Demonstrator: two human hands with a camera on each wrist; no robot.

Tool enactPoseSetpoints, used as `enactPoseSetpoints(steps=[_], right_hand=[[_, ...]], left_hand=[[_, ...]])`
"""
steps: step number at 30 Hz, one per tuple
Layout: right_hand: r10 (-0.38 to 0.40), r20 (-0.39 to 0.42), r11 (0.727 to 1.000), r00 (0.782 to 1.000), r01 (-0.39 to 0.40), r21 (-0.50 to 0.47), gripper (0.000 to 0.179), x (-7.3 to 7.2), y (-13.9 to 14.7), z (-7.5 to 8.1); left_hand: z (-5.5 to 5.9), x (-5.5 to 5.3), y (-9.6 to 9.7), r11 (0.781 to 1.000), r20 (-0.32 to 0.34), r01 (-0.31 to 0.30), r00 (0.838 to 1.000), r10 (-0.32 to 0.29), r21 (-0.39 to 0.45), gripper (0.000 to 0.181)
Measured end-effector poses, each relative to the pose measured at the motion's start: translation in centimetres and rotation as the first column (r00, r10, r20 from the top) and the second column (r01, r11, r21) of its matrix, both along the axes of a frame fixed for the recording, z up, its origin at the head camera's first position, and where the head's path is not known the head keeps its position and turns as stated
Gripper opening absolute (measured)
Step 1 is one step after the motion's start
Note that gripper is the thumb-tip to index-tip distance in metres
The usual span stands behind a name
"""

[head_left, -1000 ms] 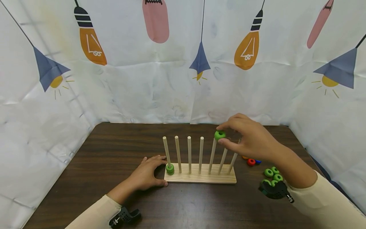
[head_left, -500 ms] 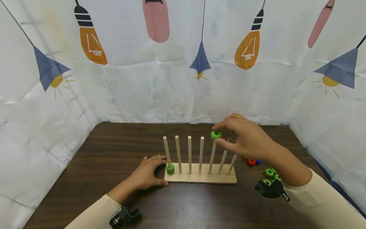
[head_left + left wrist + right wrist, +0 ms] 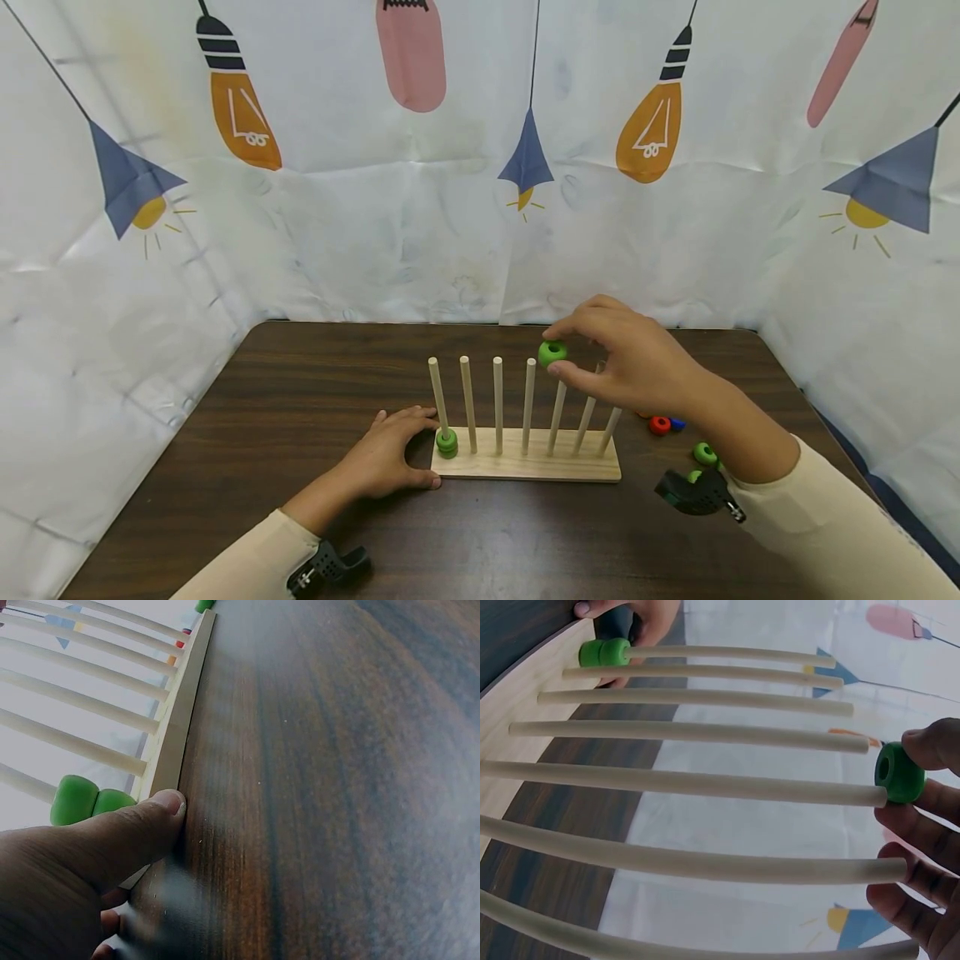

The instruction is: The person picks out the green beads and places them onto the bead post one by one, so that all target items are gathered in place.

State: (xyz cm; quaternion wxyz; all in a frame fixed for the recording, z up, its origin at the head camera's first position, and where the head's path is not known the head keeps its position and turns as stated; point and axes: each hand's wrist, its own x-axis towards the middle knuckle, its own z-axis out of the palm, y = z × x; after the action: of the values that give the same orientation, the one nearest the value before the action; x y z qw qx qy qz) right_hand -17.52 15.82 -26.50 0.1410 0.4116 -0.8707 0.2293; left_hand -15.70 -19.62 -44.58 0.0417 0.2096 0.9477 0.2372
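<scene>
A wooden peg board (image 3: 527, 465) with several upright pegs stands on the table. My left hand (image 3: 386, 458) grips its left end, the thumb along the front edge, as the left wrist view shows. Two green beads (image 3: 447, 443) are stacked at the foot of the leftmost peg; the same green beads (image 3: 604, 652) show in the right wrist view. My right hand (image 3: 633, 354) pinches a green bead (image 3: 552, 352) between thumb and fingers, at peg-top height. In the right wrist view this bead (image 3: 900, 773) overlaps the tip of a peg, its hole facing the board.
On the table (image 3: 480, 542) to the right lie a red bead (image 3: 659, 426), a blue piece (image 3: 677, 424) and green beads (image 3: 705, 454), partly hidden behind my right forearm. A printed white cloth (image 3: 337, 233) hangs behind the table.
My right hand has moved left with the green bead, from over the third peg from the right towards the middle peg. The left hand and the board have stayed put.
</scene>
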Motion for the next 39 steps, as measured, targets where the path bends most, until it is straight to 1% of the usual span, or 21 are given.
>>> enactPoseSetpoints(steps=[12, 23, 30, 39], right_hand=[[0.049, 0.002, 0.999, 0.999, -0.049, -0.014, 0.029, -0.4, -1.0, -0.1], [0.059, 0.01, 0.998, 0.998, -0.059, -0.024, 0.029, -0.5, -1.7, -0.1], [0.079, -0.007, 0.997, 0.997, -0.079, -0.02, 0.028, -0.6, -2.4, 0.0], [0.07, 0.002, 0.998, 0.998, -0.07, -0.001, 0.029, -0.6, -3.3, 0.1]], left_hand=[[-0.2, 0.0, 0.0, 1.0, 0.009, -0.003, 1.0, 0.003, 0.018, 0.073], [0.0, 0.0, 0.0, 1.0, 0.01, -0.004, 1.0, 0.004, 0.013, 0.074], [0.0, 0.0, 0.0, 1.0, 0.009, -0.003, 1.0, 0.003, 0.015, 0.074], [-0.2, -0.1, -0.1, 1.0, 0.003, -0.002, 1.0, 0.002, 0.016, 0.073]])
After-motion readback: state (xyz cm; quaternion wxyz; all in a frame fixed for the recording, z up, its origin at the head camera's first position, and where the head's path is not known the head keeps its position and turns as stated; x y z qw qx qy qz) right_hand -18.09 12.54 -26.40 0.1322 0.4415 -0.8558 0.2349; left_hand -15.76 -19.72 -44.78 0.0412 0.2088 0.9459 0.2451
